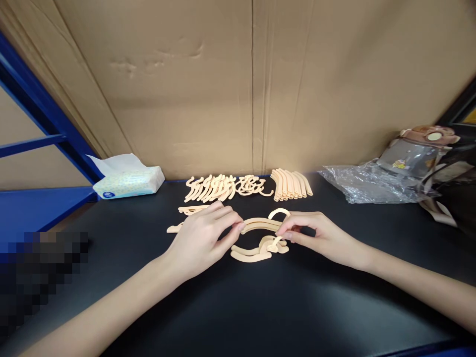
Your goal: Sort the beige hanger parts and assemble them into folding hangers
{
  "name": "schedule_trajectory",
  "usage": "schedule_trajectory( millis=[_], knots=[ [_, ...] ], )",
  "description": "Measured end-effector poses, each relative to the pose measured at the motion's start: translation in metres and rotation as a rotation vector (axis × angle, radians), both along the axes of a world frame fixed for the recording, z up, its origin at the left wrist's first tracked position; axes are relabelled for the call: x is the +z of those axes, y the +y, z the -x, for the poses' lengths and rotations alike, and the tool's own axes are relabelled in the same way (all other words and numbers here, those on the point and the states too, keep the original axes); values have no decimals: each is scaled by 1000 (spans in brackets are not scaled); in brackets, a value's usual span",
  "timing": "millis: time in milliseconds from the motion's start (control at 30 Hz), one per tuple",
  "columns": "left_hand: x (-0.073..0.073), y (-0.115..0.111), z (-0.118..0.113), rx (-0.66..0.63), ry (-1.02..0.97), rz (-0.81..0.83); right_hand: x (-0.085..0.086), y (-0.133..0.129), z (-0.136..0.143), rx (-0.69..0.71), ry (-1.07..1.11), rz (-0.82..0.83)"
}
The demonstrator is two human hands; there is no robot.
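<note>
Beige parts that look like pieces of folding clothes hangers lie around both hands. My left hand has thumb and fingertips pinched at the left end of a curved hanger arm. My right hand is closed on a hanger hook, whose curved end shows above the fingers. Its straight end appears to come out below them. Just under the hands lies a group of joined hanger pieces. Behind my left hand, more hanger pieces are partly hidden.
Along the back of the black table lie a row of short curved pieces, a heap of hooks and stacked hanger arms. A tissue pack sits at left. At right are a clear plastic bag and a bottle. Cardboard stands behind.
</note>
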State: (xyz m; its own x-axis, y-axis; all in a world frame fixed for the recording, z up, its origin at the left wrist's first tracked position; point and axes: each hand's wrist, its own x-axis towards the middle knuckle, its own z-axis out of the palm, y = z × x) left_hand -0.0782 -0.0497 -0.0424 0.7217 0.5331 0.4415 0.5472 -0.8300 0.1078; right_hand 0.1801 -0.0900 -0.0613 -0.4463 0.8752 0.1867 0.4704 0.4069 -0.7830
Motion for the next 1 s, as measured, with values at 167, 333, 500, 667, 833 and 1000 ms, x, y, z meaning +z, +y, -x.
schedule_trajectory(
  millis=[167, 333, 500, 667, 833, 1000],
  knots=[
    [-2, -1, -1, -11, 26, 13, -4, -1, 1, 29, -2, -3],
    [0, -2, -2, 2, 11, 13, -4, -1, 1, 31, -4, 11],
    [1, -2, -1, -9, 15, -2, -4, -1, 1, 26, -26, 9],
    [1, -2, -2, -8, 29, -17, -5, -2, 3, 40, -35, 8],
    [0, -3, -2, -13, 54, -12, -5, -3, 4, 43, -42, 6],
    [-1, -2, -2, -10, 45, -5, -3, -4, 3, 22, -32, -6]
  ],
)
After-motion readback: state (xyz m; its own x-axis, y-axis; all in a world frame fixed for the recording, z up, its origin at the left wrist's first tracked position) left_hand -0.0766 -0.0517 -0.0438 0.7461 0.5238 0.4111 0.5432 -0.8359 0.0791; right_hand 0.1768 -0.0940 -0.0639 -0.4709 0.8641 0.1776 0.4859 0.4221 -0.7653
